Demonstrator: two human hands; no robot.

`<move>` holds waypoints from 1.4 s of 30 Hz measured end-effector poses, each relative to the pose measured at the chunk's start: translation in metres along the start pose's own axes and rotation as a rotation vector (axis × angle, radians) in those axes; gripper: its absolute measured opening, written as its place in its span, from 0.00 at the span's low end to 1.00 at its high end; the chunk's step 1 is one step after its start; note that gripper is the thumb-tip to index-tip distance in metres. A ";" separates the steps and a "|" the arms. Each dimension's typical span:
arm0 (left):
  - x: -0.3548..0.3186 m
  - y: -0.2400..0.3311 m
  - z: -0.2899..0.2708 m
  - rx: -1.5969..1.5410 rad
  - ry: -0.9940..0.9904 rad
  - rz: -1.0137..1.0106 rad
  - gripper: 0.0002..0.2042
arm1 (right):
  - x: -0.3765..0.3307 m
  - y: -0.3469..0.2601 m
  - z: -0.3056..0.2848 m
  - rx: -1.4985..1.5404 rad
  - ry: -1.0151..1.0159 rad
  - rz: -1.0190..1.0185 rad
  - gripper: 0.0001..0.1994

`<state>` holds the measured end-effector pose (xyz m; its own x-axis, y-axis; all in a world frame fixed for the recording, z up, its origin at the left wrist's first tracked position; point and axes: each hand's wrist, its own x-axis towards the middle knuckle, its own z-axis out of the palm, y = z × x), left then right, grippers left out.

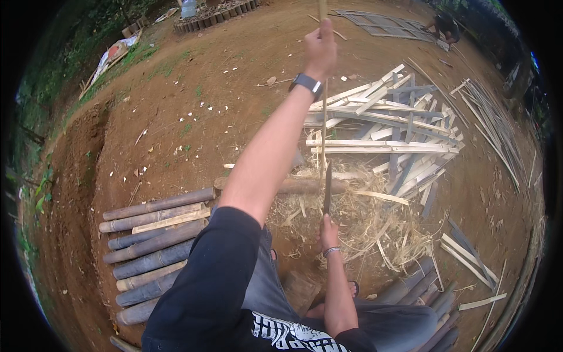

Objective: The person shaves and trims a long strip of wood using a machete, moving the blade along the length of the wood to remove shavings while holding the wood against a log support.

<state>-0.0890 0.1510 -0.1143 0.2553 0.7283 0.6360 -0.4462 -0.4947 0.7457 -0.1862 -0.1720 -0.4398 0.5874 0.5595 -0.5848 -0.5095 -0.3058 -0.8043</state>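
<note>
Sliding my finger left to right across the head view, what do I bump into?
Left-side row of bamboo poles, dark-banded wristwatch, knife in the right hand, another person, far-right pile of thin bamboo strips.

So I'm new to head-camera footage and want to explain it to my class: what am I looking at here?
There is no robot here, just a person's two bare hands. The single picture comes from a wide camera worn on the head, looking down, so straight edges bend toward the rim. The left hand, stretched out ahead, grips a long thin strip upright. The right hand, lower down, holds a knife, its blade pointing away; I can't tell whether it touches the strip. On the brown dirt ground lie curly shavings, a pile of split sticks and, at the left, a row of bamboo poles. Another person is far off at the upper right.
</note>
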 end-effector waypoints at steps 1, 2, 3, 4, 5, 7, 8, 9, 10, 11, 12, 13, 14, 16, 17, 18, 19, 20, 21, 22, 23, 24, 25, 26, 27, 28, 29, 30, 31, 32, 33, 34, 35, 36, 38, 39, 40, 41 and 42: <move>-0.012 0.016 -0.003 -0.042 -0.024 -0.022 0.31 | 0.001 -0.002 -0.001 -0.075 -0.010 -0.036 0.21; -0.021 0.026 -0.013 0.007 -0.041 -0.042 0.30 | -0.001 0.000 0.004 -0.136 -0.016 -0.070 0.21; -0.029 0.037 -0.025 0.023 0.001 0.001 0.30 | -0.004 0.004 0.014 -0.187 -0.018 -0.097 0.20; -0.039 0.049 -0.038 0.016 -0.001 -0.004 0.29 | -0.003 0.010 0.017 -0.229 0.035 -0.093 0.21; -0.051 0.059 -0.047 -0.010 0.038 0.009 0.28 | 0.001 0.017 0.016 -0.244 0.062 -0.121 0.22; -0.073 0.077 -0.070 -0.038 0.097 -0.016 0.29 | 0.007 0.030 0.011 -0.299 0.115 -0.170 0.23; -0.081 0.086 -0.084 -0.054 0.111 -0.015 0.29 | 0.002 0.027 0.015 -0.277 0.109 -0.117 0.25; -0.086 0.092 -0.093 -0.044 0.131 -0.016 0.29 | 0.006 0.029 0.014 -0.278 0.113 -0.141 0.25; -0.087 0.092 -0.097 -0.038 0.154 -0.022 0.29 | 0.013 0.034 0.010 -0.285 0.120 -0.162 0.25; -0.084 0.089 -0.095 -0.066 0.147 -0.049 0.29 | 0.019 0.040 0.008 -0.294 0.126 -0.183 0.25; -0.083 0.087 -0.104 -0.067 0.156 -0.074 0.29 | 0.014 0.035 0.016 -0.239 0.083 -0.132 0.25; -0.079 0.086 -0.111 -0.066 0.169 -0.091 0.29 | 0.003 0.007 0.026 -0.185 0.035 -0.088 0.25; -0.077 0.083 -0.110 -0.079 0.166 -0.099 0.29 | -0.006 -0.023 0.026 -0.133 0.005 -0.049 0.25; -0.073 0.084 -0.102 -0.087 0.172 -0.093 0.29 | -0.024 -0.066 0.021 -0.038 -0.002 -0.149 0.24; -0.072 0.081 -0.098 -0.092 0.176 -0.093 0.30 | -0.031 -0.079 0.019 0.007 -0.002 -0.198 0.24; -0.073 0.078 -0.095 -0.102 0.159 -0.101 0.29 | -0.039 -0.086 0.018 -0.017 0.037 -0.247 0.24; -0.073 0.079 -0.093 -0.115 0.143 -0.102 0.29 | -0.031 -0.070 0.017 -0.078 0.056 -0.204 0.25; -0.072 0.081 -0.092 -0.127 0.127 -0.096 0.29 | -0.015 -0.040 0.017 -0.137 0.071 -0.164 0.25; -0.072 0.081 -0.096 -0.111 0.135 -0.087 0.29 | -0.012 -0.037 0.025 -0.197 0.075 -0.119 0.25; -0.072 0.081 -0.099 -0.096 0.142 -0.078 0.29 | -0.013 -0.033 0.030 -0.254 0.064 -0.025 0.26; -0.073 0.082 -0.102 -0.082 0.150 -0.069 0.29 | -0.009 -0.031 0.030 -0.190 0.046 -0.070 0.26; -0.073 0.084 -0.104 -0.107 0.145 -0.081 0.29 | -0.005 -0.042 0.031 -0.126 0.021 -0.118 0.26; -0.075 0.084 -0.102 -0.096 0.158 -0.082 0.29 | -0.007 -0.055 0.027 -0.066 -0.002 -0.151 0.26; -0.076 0.084 -0.101 -0.081 0.171 -0.087 0.28 | -0.026 -0.102 0.030 -0.054 -0.016 -0.218 0.25; -0.076 0.085 -0.097 -0.076 0.180 -0.089 0.28 | -0.040 -0.131 0.027 0.009 0.003 -0.316 0.25; -0.076 0.084 -0.101 -0.067 0.180 -0.088 0.29 | -0.047 -0.152 0.029 0.071 0.004 -0.412 0.25; -0.075 0.083 -0.104 -0.062 0.178 -0.087 0.29 | -0.052 -0.163 0.030 0.135 0.009 -0.510 0.25; -0.074 0.083 -0.107 -0.056 0.173 -0.085 0.29 | -0.056 -0.163 0.033 0.178 0.049 -0.592 0.24; -0.072 0.083 -0.102 -0.048 0.168 -0.080 0.29 | -0.046 -0.138 0.034 0.011 0.091 -0.546 0.24; -0.070 0.085 -0.091 -0.048 0.157 -0.073 0.29 | -0.025 -0.090 0.033 -0.154 0.143 -0.502 0.24; -0.074 0.083 -0.083 -0.046 0.147 -0.081 0.29 | -0.010 -0.042 0.028 -0.322 0.197 -0.440 0.24; -0.080 0.081 -0.080 -0.060 0.124 -0.118 0.29 | -0.005 0.002 0.022 -0.395 0.200 -0.327 0.24; -0.081 0.083 -0.081 -0.076 0.093 -0.128 0.29 | 0.005 0.036 0.023 -0.452 0.198 -0.237 0.24; -0.073 0.087 -0.079 -0.081 0.070 -0.098 0.29 | 0.026 0.039 0.031 -0.503 0.172 -0.180 0.24; -0.082 0.082 -0.079 -0.061 0.083 -0.115 0.29 | 0.005 -0.010 0.037 -0.236 0.081 -0.207 0.24; -0.083 0.082 -0.078 -0.059 0.081 -0.107 0.29 | -0.005 -0.056 0.040 -0.092 0.045 -0.236 0.25; -0.083 0.082 -0.079 -0.092 0.051 -0.090 0.29 | -0.014 -0.104 0.038 -0.045 0.022 -0.353 0.26; -0.083 0.084 -0.080 -0.074 0.057 -0.089 0.29 | -0.032 -0.135 0.036 0.000 0.003 -0.443 0.26; -0.085 0.086 -0.080 -0.056 0.063 -0.094 0.29 | -0.047 -0.151 0.033 0.068 0.001 -0.474 0.26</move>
<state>-0.2173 0.0846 -0.1204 0.2444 0.7997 0.5485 -0.4709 -0.3966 0.7880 -0.1574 -0.1265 -0.2875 0.7658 0.6241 -0.1551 -0.2247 0.0337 -0.9738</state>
